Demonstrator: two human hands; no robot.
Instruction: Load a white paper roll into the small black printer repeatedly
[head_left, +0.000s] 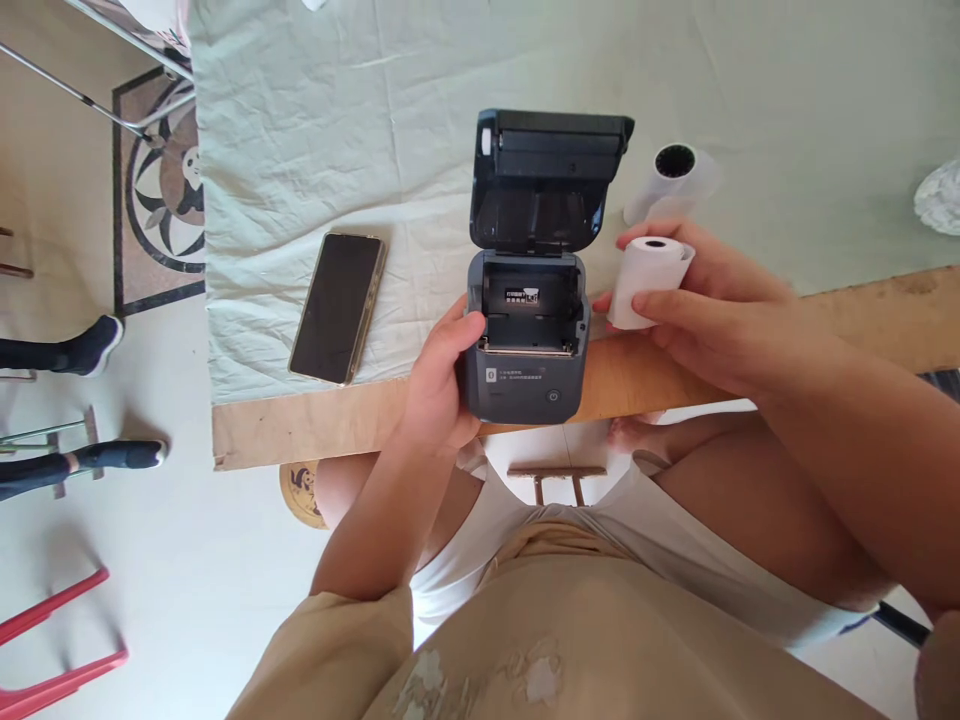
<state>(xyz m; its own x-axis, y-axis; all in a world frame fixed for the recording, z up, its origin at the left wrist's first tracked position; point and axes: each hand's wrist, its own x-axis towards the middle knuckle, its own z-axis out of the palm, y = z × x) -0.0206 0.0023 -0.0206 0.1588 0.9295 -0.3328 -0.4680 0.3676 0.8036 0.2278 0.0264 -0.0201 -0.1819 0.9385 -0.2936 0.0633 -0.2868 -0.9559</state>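
Observation:
A dark grey portable label printer (529,385) is held over the table's near edge with its lid (551,170) swung up. Its paper compartment shows a small printed sticker and no roll. My left hand (442,375) grips the printer's left side, thumb on the rim. My right hand (701,295) is closed round a white paper roll (646,285), just right of the printer and apart from it. Behind that hand stands another roll with a dark core (675,165), wrapped in loose translucent film.
A smartphone (337,305) with a dark screen lies left of the printer on the pale green tablecloth (337,120). The table has a bare wooden edge (300,425). A white textured object (939,198) sits at far right. Another person's feet (94,345) and red stool legs (67,660) are on the left.

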